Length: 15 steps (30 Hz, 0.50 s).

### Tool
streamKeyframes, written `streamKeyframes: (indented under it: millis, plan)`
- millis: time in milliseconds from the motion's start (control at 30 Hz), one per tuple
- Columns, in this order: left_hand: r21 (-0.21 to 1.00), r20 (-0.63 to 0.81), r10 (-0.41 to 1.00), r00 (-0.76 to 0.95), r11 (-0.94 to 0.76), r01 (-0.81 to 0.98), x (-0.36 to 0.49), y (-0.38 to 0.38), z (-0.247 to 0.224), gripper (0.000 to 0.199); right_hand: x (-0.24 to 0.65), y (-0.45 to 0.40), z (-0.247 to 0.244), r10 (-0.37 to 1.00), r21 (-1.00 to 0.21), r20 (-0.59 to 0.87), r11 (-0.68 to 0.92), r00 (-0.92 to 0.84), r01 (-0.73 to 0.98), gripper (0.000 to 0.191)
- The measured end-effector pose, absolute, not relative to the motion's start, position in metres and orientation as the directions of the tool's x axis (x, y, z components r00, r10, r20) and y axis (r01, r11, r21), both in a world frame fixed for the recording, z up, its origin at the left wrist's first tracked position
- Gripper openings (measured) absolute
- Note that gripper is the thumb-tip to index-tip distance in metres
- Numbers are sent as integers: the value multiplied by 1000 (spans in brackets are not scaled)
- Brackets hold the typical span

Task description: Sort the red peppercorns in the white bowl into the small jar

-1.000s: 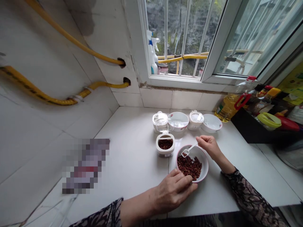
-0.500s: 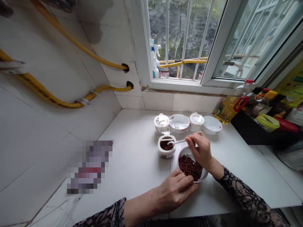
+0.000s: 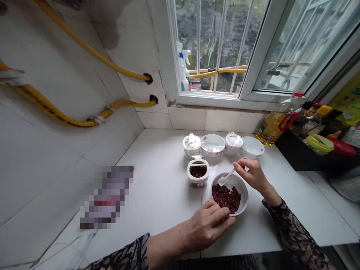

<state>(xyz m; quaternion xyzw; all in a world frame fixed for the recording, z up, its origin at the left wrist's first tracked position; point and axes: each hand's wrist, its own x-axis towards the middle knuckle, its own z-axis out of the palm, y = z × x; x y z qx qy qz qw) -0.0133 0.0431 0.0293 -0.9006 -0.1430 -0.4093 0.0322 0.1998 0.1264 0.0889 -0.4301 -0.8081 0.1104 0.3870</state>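
Note:
My right hand point(image 3: 251, 173) pinches the handle of a small white spoon point(image 3: 227, 177). The spoon's scoop is over the far left part of a white bowl point(image 3: 244, 189) that holds dark red, peppercorn-like bits point(image 3: 226, 197). At the bowl's near left rim, my left hand point(image 3: 209, 227) grips the edge, its fingers closed on it. Just left of the bowl stands a seasoning jar point(image 3: 198, 179) with its lid raised and more of the red bits inside. I cannot tell if anything lies in the scoop.
Behind the jar are two white lidded jars point(image 3: 191, 147) point(image 3: 233, 144) and two white bowls point(image 3: 213, 145) point(image 3: 252, 147). An oil bottle point(image 3: 270, 129) and a black box of condiments point(image 3: 292, 153) stand at the right. A blurred-out item point(image 3: 108, 198) lies at the left.
My right hand has drawn the spoon out of the jar and moved it right, so its scoop is now above the bowl. My left hand stays on the bowl.

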Motion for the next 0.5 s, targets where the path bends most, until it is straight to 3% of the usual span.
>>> streamKeyframes:
  millis: [133,233,333,500]
  plan:
    - [74,755,233,613,-959,274,-13,43,30,18,199,128,82,747,-374,492,645,-446,667,41]
    - [84,759,234,608,-960,266,-13,43,32,20,192,124,79,742,-346,449,658,-498,668,42]
    - [84,749,238,618,-960,267,-13,43,33,21,189,122,76,781,-418,403,620,-477,664,43]
    - [86,744,238,625,-961,263,-14,43,33,22,195,128,74,905,-634,306,426,-296,645,44]
